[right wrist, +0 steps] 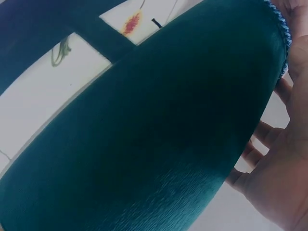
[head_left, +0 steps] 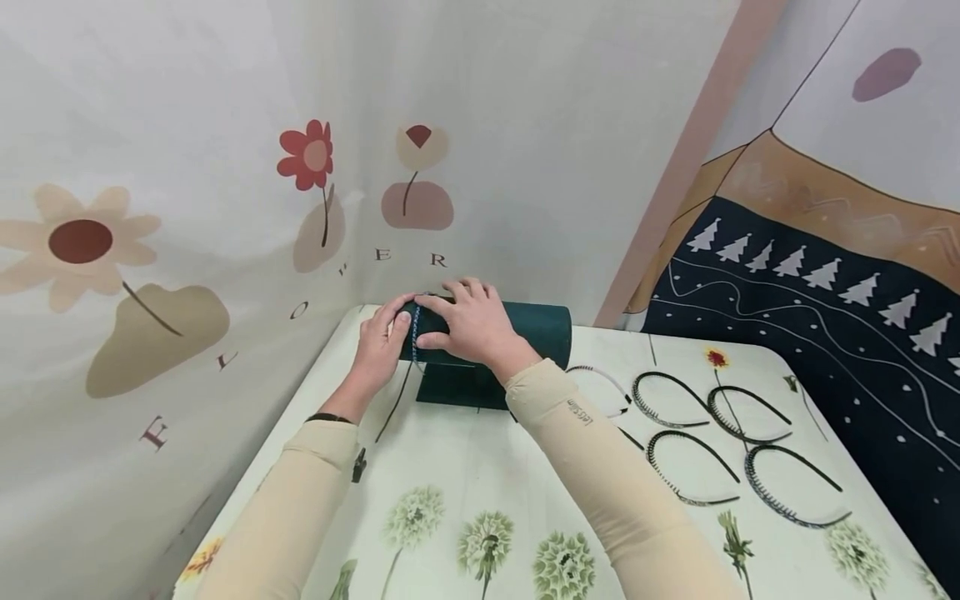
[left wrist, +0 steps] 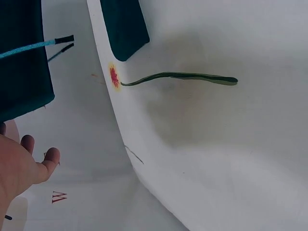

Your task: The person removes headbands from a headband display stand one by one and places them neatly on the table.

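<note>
A dark green, roll-shaped display stand [head_left: 536, 333] stands at the back of the table. Around its left end sits a blue braided headband [head_left: 416, 333], its tips hanging below the roll in the left wrist view. My left hand [head_left: 381, 346] is at that end, thumb and fingers beside the headband; in the left wrist view its visible fingers are loosely extended. From the right, my right hand [head_left: 476, 325] reaches over the roll with fingers spread, index finger and thumb tip at the headband. In the right wrist view, the other fingers lie along the roll's edge.
Several dark toothed headbands [head_left: 693, 467] lie on the table to the right, with a pale headband [head_left: 600, 371] close to the stand. A small dark clip-like object [head_left: 359, 465] is near my left forearm. A printed curtain [head_left: 555, 150] hangs behind the flower-patterned tablecloth [head_left: 450, 467].
</note>
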`<state>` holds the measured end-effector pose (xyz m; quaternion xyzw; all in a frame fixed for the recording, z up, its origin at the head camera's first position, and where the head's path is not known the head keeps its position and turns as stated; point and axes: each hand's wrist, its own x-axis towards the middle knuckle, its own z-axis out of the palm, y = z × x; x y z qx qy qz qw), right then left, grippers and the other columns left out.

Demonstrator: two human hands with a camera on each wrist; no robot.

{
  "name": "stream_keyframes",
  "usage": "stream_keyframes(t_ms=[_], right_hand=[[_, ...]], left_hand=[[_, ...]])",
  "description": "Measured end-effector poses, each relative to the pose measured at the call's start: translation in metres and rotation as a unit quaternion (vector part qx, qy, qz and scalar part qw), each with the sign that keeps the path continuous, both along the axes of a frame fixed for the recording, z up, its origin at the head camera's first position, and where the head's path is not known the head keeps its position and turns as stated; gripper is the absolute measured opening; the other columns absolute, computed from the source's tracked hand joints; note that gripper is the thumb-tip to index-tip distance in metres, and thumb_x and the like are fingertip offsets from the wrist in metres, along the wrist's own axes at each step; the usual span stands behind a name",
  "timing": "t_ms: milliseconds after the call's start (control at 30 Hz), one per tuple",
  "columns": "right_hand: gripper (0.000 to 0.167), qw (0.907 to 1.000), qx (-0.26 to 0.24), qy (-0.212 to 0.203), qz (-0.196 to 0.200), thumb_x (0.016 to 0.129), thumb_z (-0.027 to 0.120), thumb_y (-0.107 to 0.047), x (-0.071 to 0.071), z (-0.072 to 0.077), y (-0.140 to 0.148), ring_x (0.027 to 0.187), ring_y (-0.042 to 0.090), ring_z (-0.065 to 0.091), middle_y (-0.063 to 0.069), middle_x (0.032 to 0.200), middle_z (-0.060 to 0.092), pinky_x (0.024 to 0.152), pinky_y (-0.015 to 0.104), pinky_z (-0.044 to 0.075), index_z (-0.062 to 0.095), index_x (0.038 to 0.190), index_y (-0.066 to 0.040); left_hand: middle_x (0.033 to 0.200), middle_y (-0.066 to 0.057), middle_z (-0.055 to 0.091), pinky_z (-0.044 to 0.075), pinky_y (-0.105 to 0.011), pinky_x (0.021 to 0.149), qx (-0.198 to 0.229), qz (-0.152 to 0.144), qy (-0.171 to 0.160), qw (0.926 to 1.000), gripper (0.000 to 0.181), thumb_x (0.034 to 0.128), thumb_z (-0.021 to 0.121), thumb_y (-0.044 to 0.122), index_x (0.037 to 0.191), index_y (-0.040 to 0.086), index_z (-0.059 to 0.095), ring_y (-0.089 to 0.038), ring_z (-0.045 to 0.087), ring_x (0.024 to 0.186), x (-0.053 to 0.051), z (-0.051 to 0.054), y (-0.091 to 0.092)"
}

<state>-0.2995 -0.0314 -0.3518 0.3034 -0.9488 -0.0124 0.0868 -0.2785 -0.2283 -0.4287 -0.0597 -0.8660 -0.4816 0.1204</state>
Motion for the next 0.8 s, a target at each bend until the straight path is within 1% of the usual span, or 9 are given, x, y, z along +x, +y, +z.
stream_keyframes(t_ms=[133, 267, 367, 433, 500, 600, 800], right_hand=[[0.075, 0.9999, -0.016, 0.003, 0.001, 0.097, 0.055, -0.076, -0.001, 0.001, 0.005, 0.158, 0.034, 0.032, 0.005, 0.17, 0.043, 0.128, 0.057, 0.033, 0.041, 0.163, -0.044], [0.075, 0.9997, -0.024, 0.009, -0.005, 0.095, 0.057, -0.077, -0.001, 0.0, 0.008, 0.156, 0.034, 0.035, 0.005, 0.167, 0.047, 0.127, 0.057, 0.034, 0.047, 0.16, -0.041], [0.078, 0.9992, -0.03, 0.023, -0.01, 0.093, 0.061, -0.078, 0.0, -0.001, 0.011, 0.153, 0.034, 0.04, 0.004, 0.164, 0.052, 0.126, 0.057, 0.035, 0.052, 0.158, -0.036], [0.078, 0.9987, -0.04, 0.029, -0.01, 0.091, 0.066, -0.077, 0.002, 0.0, 0.012, 0.151, 0.034, 0.043, 0.003, 0.16, 0.056, 0.125, 0.057, 0.035, 0.056, 0.154, -0.031], [0.077, 0.9984, -0.048, 0.03, -0.008, 0.09, 0.071, -0.073, 0.005, 0.0, 0.015, 0.15, 0.033, 0.044, 0.002, 0.158, 0.059, 0.126, 0.057, 0.035, 0.058, 0.151, -0.027], [0.073, 0.9981, -0.059, 0.017, -0.001, 0.09, 0.078, -0.065, 0.008, 0.0, 0.02, 0.15, 0.033, 0.043, 0.002, 0.156, 0.061, 0.126, 0.057, 0.033, 0.059, 0.148, -0.024], [0.071, 0.9986, -0.051, 0.006, 0.007, 0.091, 0.082, -0.055, 0.01, 0.001, 0.028, 0.152, 0.033, 0.042, 0.002, 0.159, 0.059, 0.129, 0.057, 0.029, 0.056, 0.149, -0.022]], left_hand=[[0.171, -0.014, 0.035, 0.032, -0.07, 0.12, -0.003, -0.003, 0.006, 1.0, 0.052, 0.1176, 0.032, 0.044, 0.166, 0.028, 0.037, -0.043, 0.025, 0.152, 0.0, 0.001, 0.0], [0.171, -0.014, 0.036, 0.031, -0.07, 0.121, -0.003, -0.005, 0.009, 0.9999, 0.051, 0.1177, 0.032, 0.044, 0.166, 0.029, 0.038, -0.043, 0.025, 0.152, 0.0, 0.0, 0.0], [0.172, -0.013, 0.034, 0.03, -0.069, 0.121, -0.004, -0.006, 0.009, 0.9999, 0.051, 0.1178, 0.031, 0.044, 0.166, 0.029, 0.037, -0.043, 0.024, 0.152, -0.001, -0.001, 0.0], [0.173, -0.013, 0.033, 0.029, -0.069, 0.122, -0.002, -0.006, 0.008, 1.0, 0.051, 0.1179, 0.031, 0.044, 0.167, 0.029, 0.036, -0.043, 0.024, 0.152, -0.001, -0.001, 0.0], [0.174, -0.012, 0.033, 0.029, -0.069, 0.121, 0.0, -0.006, 0.007, 1.0, 0.052, 0.1178, 0.031, 0.044, 0.167, 0.029, 0.036, -0.043, 0.024, 0.152, -0.001, -0.002, 0.0], [0.174, -0.011, 0.033, 0.028, -0.068, 0.122, 0.002, -0.007, 0.01, 0.9999, 0.052, 0.1177, 0.032, 0.045, 0.166, 0.029, 0.037, -0.042, 0.025, 0.151, -0.001, -0.002, 0.0], [0.175, -0.011, 0.032, 0.024, -0.069, 0.124, -0.001, -0.002, 0.015, 0.9999, 0.052, 0.1175, 0.032, 0.045, 0.166, 0.029, 0.038, -0.042, 0.024, 0.153, -0.002, -0.003, 0.0]])
